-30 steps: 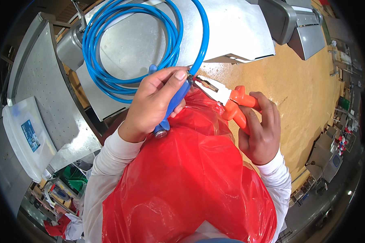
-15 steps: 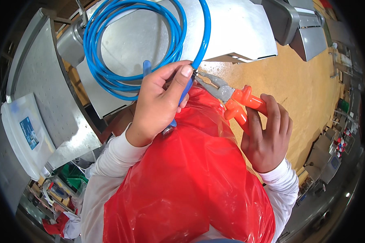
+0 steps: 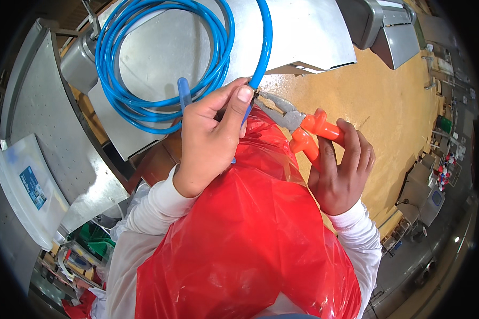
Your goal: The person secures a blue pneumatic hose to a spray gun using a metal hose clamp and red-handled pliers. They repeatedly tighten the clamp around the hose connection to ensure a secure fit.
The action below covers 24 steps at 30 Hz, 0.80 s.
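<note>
My left hand [image 3: 210, 135] is closed round the end of a blue hose [image 3: 264, 50], thumb on top. Within the same grip is a blue piece [image 3: 184, 93] whose rounded tip sticks out past the fingers; most of it is hidden, so its kind is unclear. In my right hand [image 3: 341, 175] are pliers [image 3: 291, 120] with orange handles, held slightly apart. Their jaws reach the dark fitting [image 3: 256, 94] at the hose end, just beside my left thumb. Whether they clamp it I cannot tell.
The rest of the hose lies in a loose coil [image 3: 102, 80] over a metal surface [image 3: 157, 58]. On the left stands a curved steel table [image 3: 64, 117] with a whitish plastic container [image 3: 53, 212]. A red plastic apron [image 3: 239, 228] covers my front. Beyond the pliers is the tan floor [image 3: 380, 114].
The whole view has shifted slightly. The metal end below my left hand has gone out of sight. Both hands keep their holds, and the pliers' jaws stay at the hose fitting.
</note>
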{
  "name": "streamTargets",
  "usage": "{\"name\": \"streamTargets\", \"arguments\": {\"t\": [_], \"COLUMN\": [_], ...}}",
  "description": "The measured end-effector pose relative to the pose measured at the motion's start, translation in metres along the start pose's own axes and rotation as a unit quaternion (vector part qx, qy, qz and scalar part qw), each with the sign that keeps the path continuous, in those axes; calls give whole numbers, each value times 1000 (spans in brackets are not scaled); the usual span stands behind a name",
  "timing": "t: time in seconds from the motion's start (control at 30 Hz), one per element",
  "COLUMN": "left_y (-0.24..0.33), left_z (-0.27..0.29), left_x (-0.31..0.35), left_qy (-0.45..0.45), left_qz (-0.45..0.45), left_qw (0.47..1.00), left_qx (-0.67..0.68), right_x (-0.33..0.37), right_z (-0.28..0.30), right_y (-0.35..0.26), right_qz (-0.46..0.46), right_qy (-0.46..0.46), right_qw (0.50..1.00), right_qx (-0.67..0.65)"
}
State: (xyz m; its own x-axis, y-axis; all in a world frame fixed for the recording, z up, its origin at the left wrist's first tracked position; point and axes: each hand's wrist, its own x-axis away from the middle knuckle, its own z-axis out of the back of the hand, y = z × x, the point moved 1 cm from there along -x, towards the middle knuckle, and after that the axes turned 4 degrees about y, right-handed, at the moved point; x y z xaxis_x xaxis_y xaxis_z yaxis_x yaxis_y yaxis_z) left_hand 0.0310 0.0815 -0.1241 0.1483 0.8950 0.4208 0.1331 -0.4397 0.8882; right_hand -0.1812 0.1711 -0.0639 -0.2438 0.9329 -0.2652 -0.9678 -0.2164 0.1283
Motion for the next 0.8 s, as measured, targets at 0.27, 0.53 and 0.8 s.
{"name": "streamTargets", "arguments": {"t": [0.27,0.53,0.8], "left_y": [1,1,1], "left_z": [1,0,-3], "left_x": [4,6,10], "left_qy": [1,2,10], "left_qz": [-14,-15,-38], "left_qw": [1000,999,999], "left_qx": [-27,-29,-34], "right_x": [-2,-8,-10], "right_z": [2,8,11], "right_y": [6,15,19], "right_qz": [-7,14,17], "right_qy": [-57,-105,-135], "right_qw": [995,987,982], "right_qx": [-80,-119,-134]}}
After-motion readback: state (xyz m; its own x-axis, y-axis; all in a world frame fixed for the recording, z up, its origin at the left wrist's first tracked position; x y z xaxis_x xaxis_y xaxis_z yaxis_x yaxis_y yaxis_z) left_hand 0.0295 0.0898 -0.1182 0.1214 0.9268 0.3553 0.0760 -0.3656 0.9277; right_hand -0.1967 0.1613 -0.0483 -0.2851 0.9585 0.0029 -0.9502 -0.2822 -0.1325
